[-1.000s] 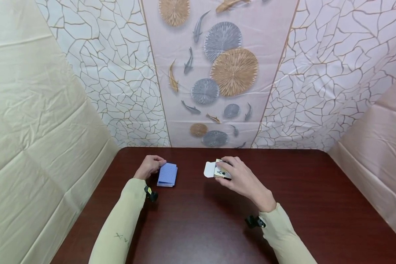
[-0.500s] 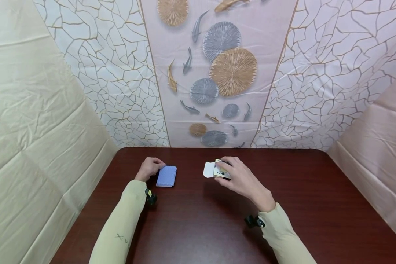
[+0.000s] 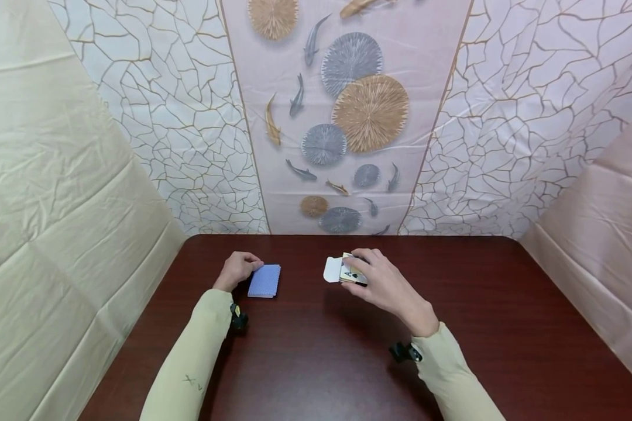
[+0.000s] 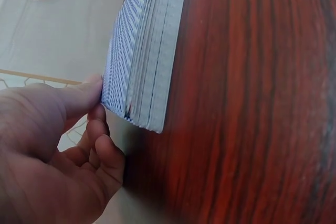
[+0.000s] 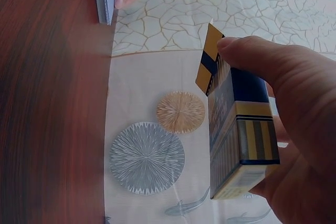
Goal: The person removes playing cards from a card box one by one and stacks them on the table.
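Observation:
A squared deck of blue-backed playing cards (image 3: 264, 281) lies flat on the table, left of centre. My left hand (image 3: 236, 269) is at its far left corner, thumb tip on the top card (image 4: 116, 69) and the other fingers curled beside the corner. How many cards the thumb and fingers pinch is hidden. My right hand (image 3: 384, 280) holds a card box (image 3: 354, 275) above the table, thumb on one side and fingers on the other. Its white-lined flap (image 3: 332, 269) stands open toward the left, with an ace of spades print on its face. Navy and gold bands (image 5: 252, 109) mark the box's edge.
Around the deck and hands spreads a dark reddish-brown table (image 3: 305, 362). A patterned cloth (image 3: 323, 143) hangs behind its far edge, with plain pale cloths (image 3: 84, 204) at the sides. Small black wrist cameras (image 3: 238, 320) sit on both sleeves.
One second ago the top cards sat askew with a corner raised; now the deck lies even and flat. The left hand has shifted slightly nearer. My right hand keeps its hold on the box.

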Tool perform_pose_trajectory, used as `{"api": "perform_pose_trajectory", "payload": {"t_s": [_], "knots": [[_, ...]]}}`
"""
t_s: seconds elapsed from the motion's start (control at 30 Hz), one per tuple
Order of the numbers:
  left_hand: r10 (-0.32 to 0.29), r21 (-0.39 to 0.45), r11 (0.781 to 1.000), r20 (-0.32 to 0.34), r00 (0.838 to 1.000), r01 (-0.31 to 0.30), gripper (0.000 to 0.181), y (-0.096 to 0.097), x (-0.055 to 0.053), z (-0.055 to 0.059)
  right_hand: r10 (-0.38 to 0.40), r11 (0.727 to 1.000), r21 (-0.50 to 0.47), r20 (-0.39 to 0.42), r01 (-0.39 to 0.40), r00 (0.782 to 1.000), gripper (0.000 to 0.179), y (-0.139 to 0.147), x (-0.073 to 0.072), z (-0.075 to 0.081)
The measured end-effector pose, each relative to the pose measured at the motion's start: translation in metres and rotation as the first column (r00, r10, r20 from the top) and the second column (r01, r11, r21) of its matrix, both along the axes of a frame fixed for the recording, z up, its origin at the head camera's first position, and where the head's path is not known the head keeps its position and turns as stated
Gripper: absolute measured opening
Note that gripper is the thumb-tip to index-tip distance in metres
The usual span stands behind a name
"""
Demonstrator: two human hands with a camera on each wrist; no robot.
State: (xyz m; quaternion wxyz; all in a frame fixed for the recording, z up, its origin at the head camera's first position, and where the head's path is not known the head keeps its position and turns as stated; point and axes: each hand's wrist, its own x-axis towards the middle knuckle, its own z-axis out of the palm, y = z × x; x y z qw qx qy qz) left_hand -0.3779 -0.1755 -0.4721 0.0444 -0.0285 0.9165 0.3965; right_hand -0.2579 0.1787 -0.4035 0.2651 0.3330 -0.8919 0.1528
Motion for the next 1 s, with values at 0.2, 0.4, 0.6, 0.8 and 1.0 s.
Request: {"api": "perform_pose_trajectory", "payload": {"t_s": [0.2, 0.4, 0.6, 0.8, 1.0], "knots": [[-0.012, 0.001, 1.000, 0.000, 1.000, 0.012, 0.020, -0.004, 0.002, 0.001, 0.006, 1.000, -0.007, -0.012, -0.006, 1.000, 0.043, -0.002, 0.000, 0.000], [-0.036, -0.021, 0.999, -0.028, 0.999, 0.036, 0.023, -0.010, 0.000, 0.004, -0.004, 1.000, -0.006, 0.001, 0.004, 1.000, 0.043, -0.003, 0.000, 0.001], [-0.023, -0.011, 1.000, -0.032, 0.999, 0.023, 0.031, -0.012, -0.001, 0.011, 0.001, 1.000, -0.005, 0.005, -0.001, 1.000, 0.042, -0.003, -0.001, 0.001], [-0.015, 0.006, 1.000, -0.036, 0.999, 0.015, 0.032, -0.005, 0.002, 0.019, 0.002, 1.000, -0.009, -0.005, -0.002, 1.000, 0.042, -0.002, -0.001, 0.001], [-0.030, 0.021, 0.999, -0.059, 0.998, 0.031, 0.032, 0.010, 0.009, 0.027, 0.010, 1.000, -0.013, -0.027, -0.010, 1.000, 0.044, -0.001, -0.001, -0.001]]}}
